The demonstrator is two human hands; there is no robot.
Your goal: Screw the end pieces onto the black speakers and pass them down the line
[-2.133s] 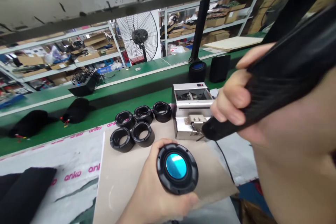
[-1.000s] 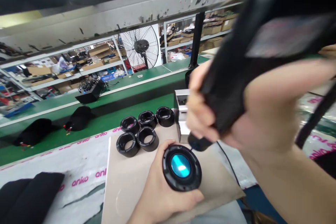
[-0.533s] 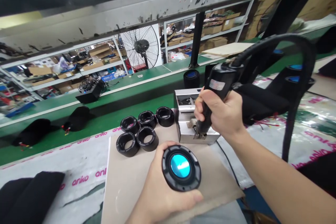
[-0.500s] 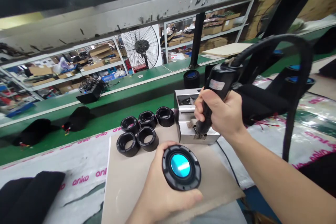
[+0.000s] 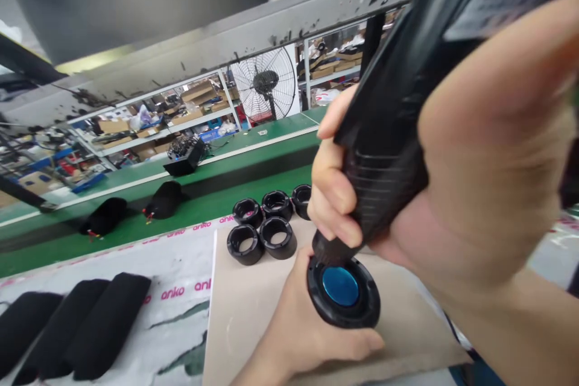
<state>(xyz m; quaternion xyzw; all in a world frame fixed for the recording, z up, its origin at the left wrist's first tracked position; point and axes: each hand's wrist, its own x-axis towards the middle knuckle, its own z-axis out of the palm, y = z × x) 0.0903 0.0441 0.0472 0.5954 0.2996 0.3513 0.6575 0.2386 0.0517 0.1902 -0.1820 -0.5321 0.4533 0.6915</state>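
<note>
My left hand (image 5: pixel 301 329) is wrapped round a black round speaker unit (image 5: pixel 344 292) with a shiny blue centre, held face up over a tan board (image 5: pixel 253 307). My right hand (image 5: pixel 407 193) grips a black electric screwdriver (image 5: pixel 389 132), close to the camera and tilted. Its tip rests on the top edge of the speaker's black rim. Several black ring parts (image 5: pixel 262 223) sit in a cluster on the board just behind.
Black fabric sleeves (image 5: pixel 67 325) lie at the lower left on a white sheet printed "anko" (image 5: pixel 176 292). A green conveyor belt (image 5: pixel 190 193) runs behind, with black pouches (image 5: pixel 165 199) on it. A standing fan (image 5: pixel 266 81) and shelves of boxes are beyond.
My right hand has brought the screwdriver from the metal box at the right over to the speaker's rim. The view has shifted, so the box is now hidden behind my hand.
</note>
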